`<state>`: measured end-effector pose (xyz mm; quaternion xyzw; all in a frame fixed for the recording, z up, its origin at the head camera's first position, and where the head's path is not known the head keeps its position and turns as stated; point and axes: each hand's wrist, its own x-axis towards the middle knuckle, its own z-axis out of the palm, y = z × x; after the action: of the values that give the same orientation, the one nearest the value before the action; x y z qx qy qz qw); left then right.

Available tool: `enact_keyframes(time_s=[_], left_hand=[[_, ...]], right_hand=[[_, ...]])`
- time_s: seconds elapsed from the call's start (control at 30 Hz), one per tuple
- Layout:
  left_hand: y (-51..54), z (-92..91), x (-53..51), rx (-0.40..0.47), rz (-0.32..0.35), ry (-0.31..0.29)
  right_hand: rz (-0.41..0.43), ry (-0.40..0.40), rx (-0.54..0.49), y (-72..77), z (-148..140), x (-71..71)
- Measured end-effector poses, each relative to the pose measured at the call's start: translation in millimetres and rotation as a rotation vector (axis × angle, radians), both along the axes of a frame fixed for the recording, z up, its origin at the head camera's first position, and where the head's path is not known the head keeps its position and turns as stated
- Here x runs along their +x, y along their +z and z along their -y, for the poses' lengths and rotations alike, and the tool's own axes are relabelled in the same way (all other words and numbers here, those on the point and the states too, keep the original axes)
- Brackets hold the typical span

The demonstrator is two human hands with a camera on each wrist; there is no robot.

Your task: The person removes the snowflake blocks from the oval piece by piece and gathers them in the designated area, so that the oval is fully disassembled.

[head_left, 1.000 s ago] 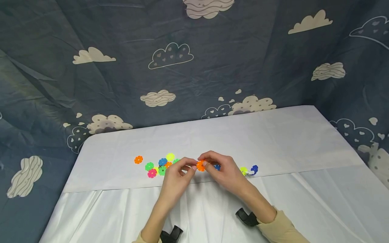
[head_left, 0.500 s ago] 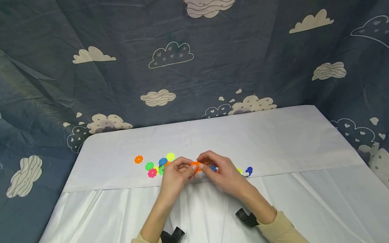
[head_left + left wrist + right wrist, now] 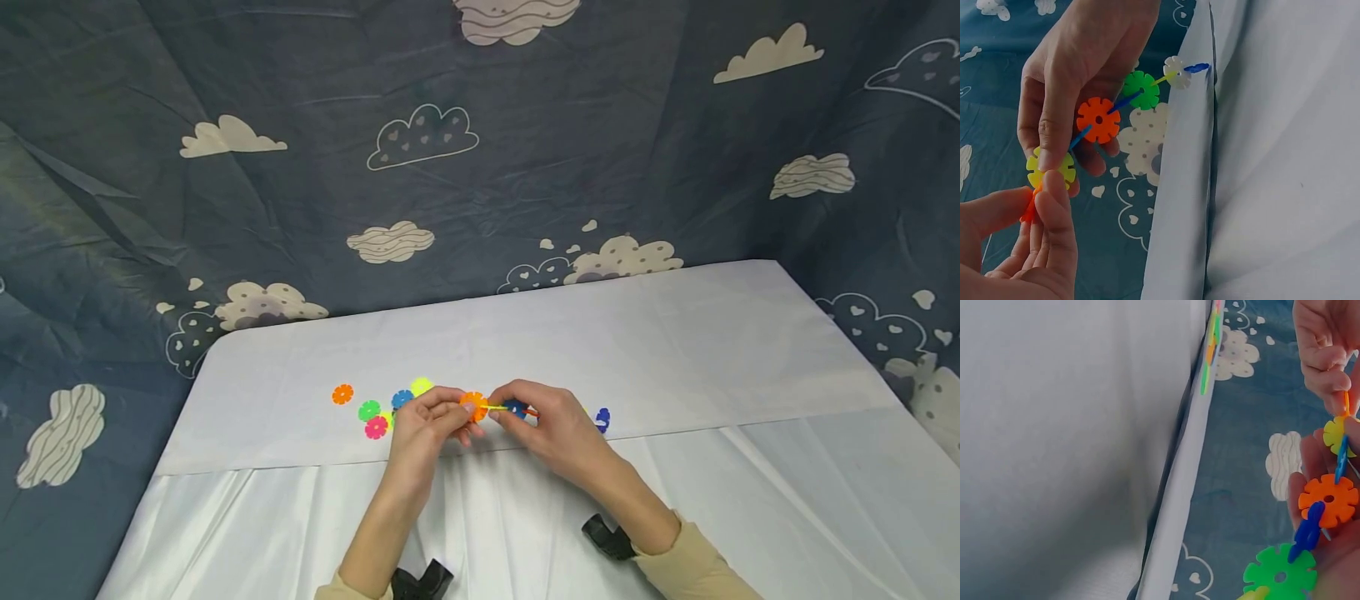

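Note:
My left hand [image 3: 423, 425] pinches an orange notched disc [image 3: 472, 405] between thumb and finger. My right hand [image 3: 551, 423] pinches the yellow disc [image 3: 1066, 169] beside it; the orange disc's edge meets the yellow one. From the yellow disc a chain of interlocked flower-shaped discs runs along my right palm: light blue [image 3: 1341, 459], orange [image 3: 1098, 120], dark blue [image 3: 1305, 534], green [image 3: 1141, 90], yellow, white [image 3: 1177, 71] and a blue end disc [image 3: 1197, 67]. In the head view my right hand hides much of the chain; the blue end shows beyond it.
Several loose discs lie left of my left hand, among them a pink disc [image 3: 376, 427], a green disc [image 3: 369, 410] and a yellow disc [image 3: 422, 386]. An orange disc [image 3: 342, 393] lies farther left. White cloth covers the table [image 3: 675, 350]; a dark cloud-print curtain [image 3: 487, 183] hangs behind.
The orange disc and the chain have shifted left and turned, so the yellow disc shows edge-on between my hands. My left hand has moved slightly left.

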<state>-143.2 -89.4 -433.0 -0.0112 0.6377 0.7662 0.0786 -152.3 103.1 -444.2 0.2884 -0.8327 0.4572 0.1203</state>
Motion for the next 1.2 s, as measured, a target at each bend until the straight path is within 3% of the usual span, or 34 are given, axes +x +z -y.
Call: enact_keyframes(time_s=[0.17,0.5,0.77,1.0,1.2], left_hand=[[-2.3,-2.2,0.5,0.006,0.011,-0.030],[-0.4,-9.3,3.2,-0.008,-0.032,0.056],[4.1,-6.3,3.0,-0.060,-0.039,0.042],[2.9,-6.8,2.4,-0.124,-0.098,0.027],[4.2,-6.7,2.7,-0.129,-0.100,0.037]], right_hand=[[-0.060,0.022,-0.009,-1.2,-0.1,-0.9],[-0.132,0.051,-0.032,-5.8,2.3,-2.0],[-0.112,0.078,-0.057,-5.5,3.9,-1.6],[-0.125,0.062,-0.051,-6.1,3.6,-1.2],[-0.120,0.068,-0.052,-7.4,3.9,-2.2]])
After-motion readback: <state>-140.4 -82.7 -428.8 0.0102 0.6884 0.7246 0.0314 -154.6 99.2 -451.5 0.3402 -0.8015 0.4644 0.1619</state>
